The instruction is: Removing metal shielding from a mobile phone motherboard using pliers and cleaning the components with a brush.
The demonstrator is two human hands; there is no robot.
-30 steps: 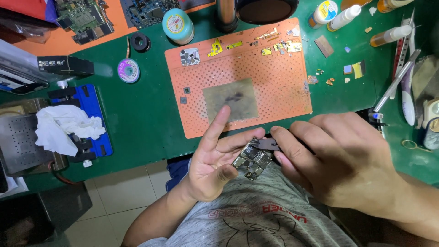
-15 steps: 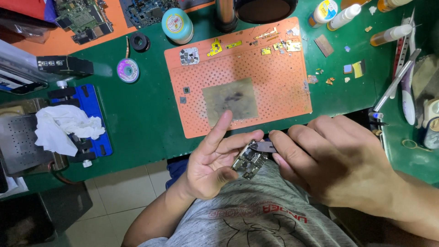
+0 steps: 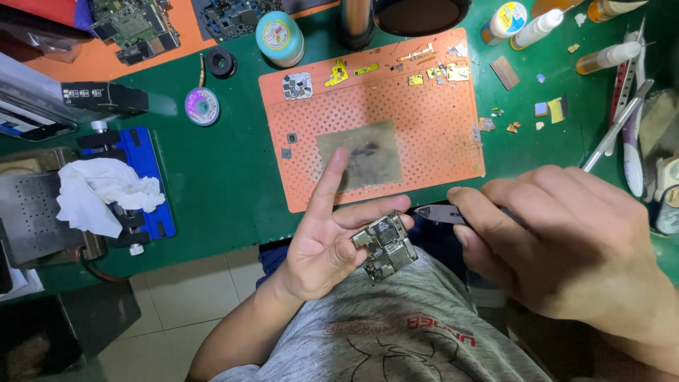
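Your left hand [image 3: 322, 244] lies palm up just below the near edge of the green work surface [image 3: 219, 177], over your grey printed shirt [image 3: 396, 325]. Its grip is loosely closed: the curled fingers and thumb cradle a small bare circuit board with metal shields [image 3: 385, 246], while the index finger points straight out across the surface edge toward the orange perforated silicone mat [image 3: 424, 120]. The board sits tilted in the fingers, clear of the surface.

Your right hand [image 3: 566, 247] is closed around a slim dark metal tool with a pointed tip [image 3: 442, 213]. The tip points left and stands just beside the board's upper right corner; whether it touches the board cannot be told.

On the orange mat lies a worn greyish rectangular sheet [image 3: 361, 155], right beside the pointing fingertip. Small yellow and metallic parts [image 3: 417, 71] are strewn along the mat's far edge, and a square silver shield piece [image 3: 297, 85] lies at its far left corner.

Left of the mat stand a round teal tin [image 3: 279, 35], a small black ring [image 3: 221, 62] and a purple spool of wick [image 3: 201, 106]. Farther left, a crumpled white tissue [image 3: 99, 194] rests on a blue board holder [image 3: 145, 177]. On the right, near your right hand, lie slender tweezers [image 3: 615, 127] and capped squeeze bottles [image 3: 608, 56].
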